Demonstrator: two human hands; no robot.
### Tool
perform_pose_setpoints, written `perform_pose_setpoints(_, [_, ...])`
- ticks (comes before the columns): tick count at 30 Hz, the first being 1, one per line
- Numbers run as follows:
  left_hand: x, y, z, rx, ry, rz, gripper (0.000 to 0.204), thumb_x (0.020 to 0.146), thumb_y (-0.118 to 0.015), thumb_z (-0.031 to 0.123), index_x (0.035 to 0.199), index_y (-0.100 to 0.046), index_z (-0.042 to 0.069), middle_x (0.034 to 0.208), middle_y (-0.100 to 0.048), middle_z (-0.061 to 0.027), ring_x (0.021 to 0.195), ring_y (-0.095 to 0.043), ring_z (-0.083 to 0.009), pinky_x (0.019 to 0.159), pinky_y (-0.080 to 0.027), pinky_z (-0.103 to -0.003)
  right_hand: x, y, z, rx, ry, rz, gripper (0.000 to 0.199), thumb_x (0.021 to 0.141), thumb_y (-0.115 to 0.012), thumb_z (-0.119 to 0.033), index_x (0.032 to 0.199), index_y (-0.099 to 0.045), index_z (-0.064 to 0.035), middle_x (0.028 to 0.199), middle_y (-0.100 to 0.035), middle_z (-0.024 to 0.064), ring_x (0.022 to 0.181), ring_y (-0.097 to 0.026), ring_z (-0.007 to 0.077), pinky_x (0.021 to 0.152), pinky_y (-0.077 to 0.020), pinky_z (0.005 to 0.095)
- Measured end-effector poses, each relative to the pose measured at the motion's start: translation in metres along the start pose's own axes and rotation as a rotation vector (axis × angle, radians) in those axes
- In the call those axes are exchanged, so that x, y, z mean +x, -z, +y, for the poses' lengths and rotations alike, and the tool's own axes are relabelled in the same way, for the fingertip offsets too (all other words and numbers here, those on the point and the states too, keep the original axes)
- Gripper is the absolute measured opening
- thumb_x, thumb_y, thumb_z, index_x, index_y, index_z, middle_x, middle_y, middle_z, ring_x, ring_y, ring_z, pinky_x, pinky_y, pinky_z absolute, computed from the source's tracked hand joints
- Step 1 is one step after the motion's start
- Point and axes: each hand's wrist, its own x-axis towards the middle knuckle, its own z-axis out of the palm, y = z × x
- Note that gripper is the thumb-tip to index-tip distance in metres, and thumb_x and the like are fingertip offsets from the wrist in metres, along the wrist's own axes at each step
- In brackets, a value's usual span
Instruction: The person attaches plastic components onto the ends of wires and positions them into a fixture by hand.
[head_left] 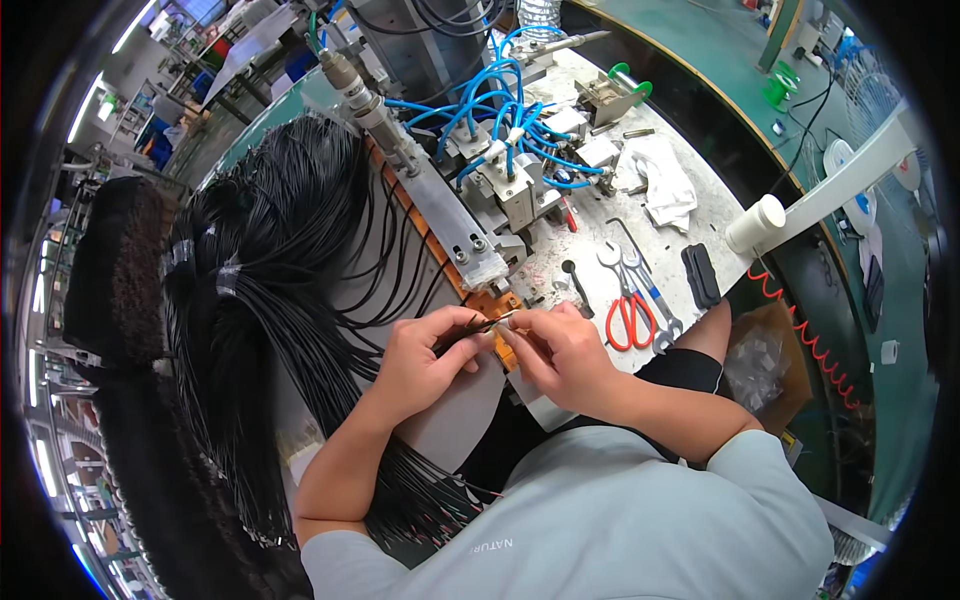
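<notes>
Both hands meet in front of me at the near end of a metal machine with an orange metal block. In my left hand a black cable is pinched between thumb and fingers. My right hand closes on the cable's end, where a small light-coloured tip shows at the fingertips; its exact form is too small to make out. To the left lies a large bundle of black cables, tied in places, draping toward my lap. Several single cables run from it along the machine's rail.
Blue air hoses crowd the machine. Right of my hands lie red-handled scissors, wrenches, a black case and a white cloth. A white lamp arm and a coiled red hose are at the right.
</notes>
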Motion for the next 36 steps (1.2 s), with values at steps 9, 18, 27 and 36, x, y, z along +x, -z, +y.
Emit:
perform_pose_setpoints(9, [0.0, 0.004, -0.008, -0.031, -0.019, -0.02, 0.016, 0.09, -0.066, 0.002, 0.105, -0.065, -0.003, 0.085, -0.071, -0.0049, 0.072, -0.064, -0.0069, 0.067, -0.051, -0.023, 0.007, 0.003, -0.01, 0.207, -0.28, -0.104, 0.007, 0.093, -0.064, -0.01, 0.098, -0.064, -0.0051, 0.055, -0.061, -0.002, 0.045, -0.048, 0.0097, 0.067, -0.0348, 0.0273])
perform_pose_setpoints(18, [-0.001, 0.006, -0.003, -0.161, 0.136, -0.06, 0.013, 0.092, -0.063, 0.0, 0.105, -0.064, -0.004, 0.092, -0.07, -0.0076, 0.082, -0.065, -0.0115, 0.076, -0.053, -0.025, 0.004, 0.003, -0.007, 0.046, -0.046, -0.033, 0.009, 0.09, -0.067, -0.009, 0.097, -0.064, -0.0047, 0.056, -0.061, -0.0011, 0.049, -0.049, 0.0122, 0.069, -0.0367, 0.029])
perform_pose_setpoints(27, [0.0, 0.005, -0.001, -0.213, 0.131, -0.036, 0.014, 0.092, -0.066, 0.007, 0.103, -0.066, -0.002, 0.086, -0.069, -0.0032, 0.074, -0.062, -0.0069, 0.069, -0.05, -0.022, 0.004, 0.0, -0.006, 0.047, -0.004, 0.002, 0.009, 0.088, -0.069, -0.006, 0.097, -0.065, -0.0042, 0.057, -0.062, -0.0004, 0.05, -0.05, 0.0128, 0.069, -0.0366, 0.0286])
perform_pose_setpoints(36, [-0.001, 0.007, 0.002, -0.221, 0.163, -0.093, 0.012, 0.091, -0.064, 0.002, 0.102, -0.066, -0.003, 0.089, -0.071, -0.0071, 0.078, -0.065, -0.0099, 0.073, -0.053, -0.023, 0.004, 0.007, -0.001, 0.094, -0.114, -0.138, 0.017, 0.09, -0.068, -0.017, 0.1, -0.062, -0.0045, 0.062, -0.063, 0.0018, 0.056, -0.052, 0.0163, 0.073, -0.0367, 0.0309])
